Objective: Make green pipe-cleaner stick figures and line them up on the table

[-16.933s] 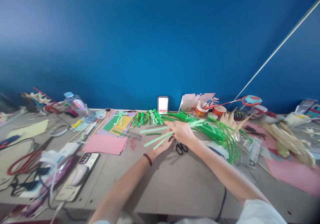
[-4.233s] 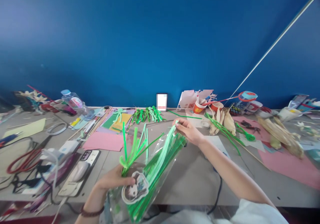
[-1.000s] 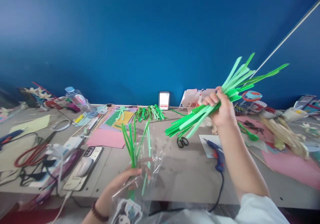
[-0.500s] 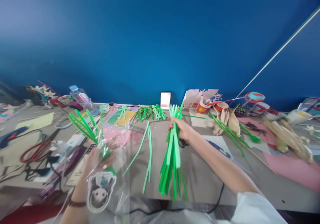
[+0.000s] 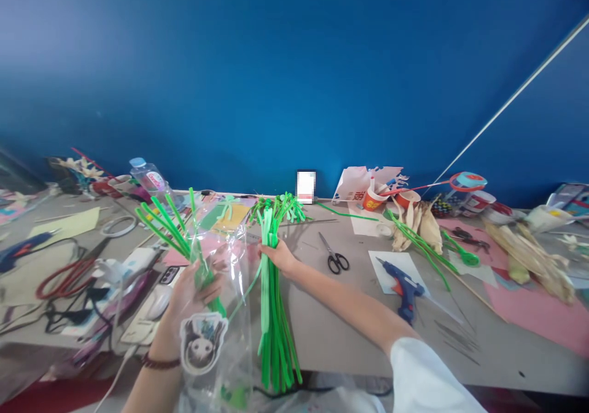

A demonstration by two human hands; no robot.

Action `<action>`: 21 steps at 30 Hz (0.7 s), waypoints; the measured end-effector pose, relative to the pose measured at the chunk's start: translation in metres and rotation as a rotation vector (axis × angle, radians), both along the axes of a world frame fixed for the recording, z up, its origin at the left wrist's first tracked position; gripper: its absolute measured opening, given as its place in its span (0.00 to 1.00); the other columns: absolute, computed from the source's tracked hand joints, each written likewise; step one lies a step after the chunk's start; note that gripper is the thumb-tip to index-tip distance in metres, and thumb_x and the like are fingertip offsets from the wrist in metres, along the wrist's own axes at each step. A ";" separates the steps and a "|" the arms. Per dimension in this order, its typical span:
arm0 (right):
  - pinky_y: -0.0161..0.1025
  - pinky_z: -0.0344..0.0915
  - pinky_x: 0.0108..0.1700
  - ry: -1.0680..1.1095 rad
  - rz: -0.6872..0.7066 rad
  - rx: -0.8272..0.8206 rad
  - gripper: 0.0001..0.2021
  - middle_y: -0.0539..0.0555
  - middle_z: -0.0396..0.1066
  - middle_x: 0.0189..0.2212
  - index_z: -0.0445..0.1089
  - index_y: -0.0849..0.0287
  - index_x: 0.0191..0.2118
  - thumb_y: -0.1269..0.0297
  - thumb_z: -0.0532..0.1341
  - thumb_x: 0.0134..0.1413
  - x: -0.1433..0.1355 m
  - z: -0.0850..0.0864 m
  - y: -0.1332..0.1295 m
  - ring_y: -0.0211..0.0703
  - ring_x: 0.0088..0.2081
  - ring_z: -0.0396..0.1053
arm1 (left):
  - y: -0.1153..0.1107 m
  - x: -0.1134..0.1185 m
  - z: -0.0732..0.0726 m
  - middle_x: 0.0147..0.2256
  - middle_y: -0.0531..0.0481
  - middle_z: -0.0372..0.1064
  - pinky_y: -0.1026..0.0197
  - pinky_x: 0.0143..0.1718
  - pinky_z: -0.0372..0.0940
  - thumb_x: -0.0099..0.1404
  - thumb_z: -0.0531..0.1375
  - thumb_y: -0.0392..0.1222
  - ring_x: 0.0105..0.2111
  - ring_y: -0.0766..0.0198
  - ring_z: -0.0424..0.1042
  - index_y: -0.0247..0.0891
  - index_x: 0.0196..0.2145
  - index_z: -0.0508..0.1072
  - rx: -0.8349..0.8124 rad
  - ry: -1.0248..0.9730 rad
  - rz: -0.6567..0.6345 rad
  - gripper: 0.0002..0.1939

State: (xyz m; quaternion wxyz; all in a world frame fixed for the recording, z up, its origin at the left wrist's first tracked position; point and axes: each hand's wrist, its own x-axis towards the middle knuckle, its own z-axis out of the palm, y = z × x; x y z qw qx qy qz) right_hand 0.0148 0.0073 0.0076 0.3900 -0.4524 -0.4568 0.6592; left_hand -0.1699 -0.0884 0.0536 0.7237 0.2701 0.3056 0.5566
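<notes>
My left hand [image 5: 196, 287] is closed round a few bright green fuzzy stems [image 5: 165, 226] that point up and left. A clear plastic bag [image 5: 232, 315] with a round cartoon sticker [image 5: 202, 342] hangs over and beside that hand. My right hand [image 5: 276, 256] grips the upper part of a thick bunch of green stems [image 5: 278, 339], light green ones at its left side, just right of the bag. The bunch hangs down toward the table's front edge. Part of a light green stem [image 5: 246, 296] shows behind the bag.
Black-handled scissors [image 5: 335, 256] and a blue glue gun [image 5: 405, 287] on white paper lie to the right. A phone [image 5: 306, 186] stands at the back beside small green figures [image 5: 285, 207]. Paper cups [image 5: 373, 199], corn husks [image 5: 430, 226] and pink paper [image 5: 538, 315] are farther right. Cables and a bottle [image 5: 150, 177] are left.
My right hand has moved left with the large green bunch, close to the bag. My left hand and the bag have shifted slightly right. The scissors and glue gun are now uncovered.
</notes>
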 end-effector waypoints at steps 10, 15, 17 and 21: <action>0.40 0.64 0.43 -0.558 -0.074 0.299 0.18 0.56 0.72 0.38 0.67 0.60 0.44 0.57 0.62 0.49 -0.022 -0.015 0.032 0.46 0.39 0.69 | 0.003 0.008 -0.017 0.24 0.54 0.65 0.71 0.09 0.48 0.57 0.60 0.46 0.11 0.79 0.44 0.34 0.30 0.68 -0.116 -0.015 0.034 0.11; 0.38 0.58 0.50 -0.756 -0.023 0.538 0.13 0.58 0.72 0.42 0.71 0.60 0.42 0.69 0.50 0.59 0.009 -0.013 0.051 0.44 0.47 0.66 | 0.002 0.012 -0.026 0.18 0.57 0.58 0.72 0.11 0.50 0.59 0.59 0.46 0.11 0.78 0.47 0.33 0.27 0.67 -0.142 -0.030 0.017 0.12; 0.37 0.57 0.51 -0.783 0.003 0.592 0.14 0.57 0.71 0.44 0.71 0.60 0.42 0.75 0.51 0.55 0.024 -0.013 0.059 0.43 0.47 0.65 | 0.001 0.014 -0.025 0.18 0.56 0.59 0.72 0.11 0.51 0.57 0.61 0.46 0.11 0.78 0.47 0.33 0.26 0.67 -0.143 -0.018 0.029 0.13; 0.38 0.58 0.48 -0.867 0.091 0.649 0.10 0.59 0.72 0.39 0.73 0.62 0.38 0.73 0.58 0.50 0.036 -0.018 0.069 0.47 0.46 0.65 | -0.001 0.018 -0.018 0.20 0.54 0.62 0.72 0.12 0.51 0.56 0.62 0.44 0.11 0.78 0.48 0.32 0.26 0.67 -0.150 0.010 0.053 0.12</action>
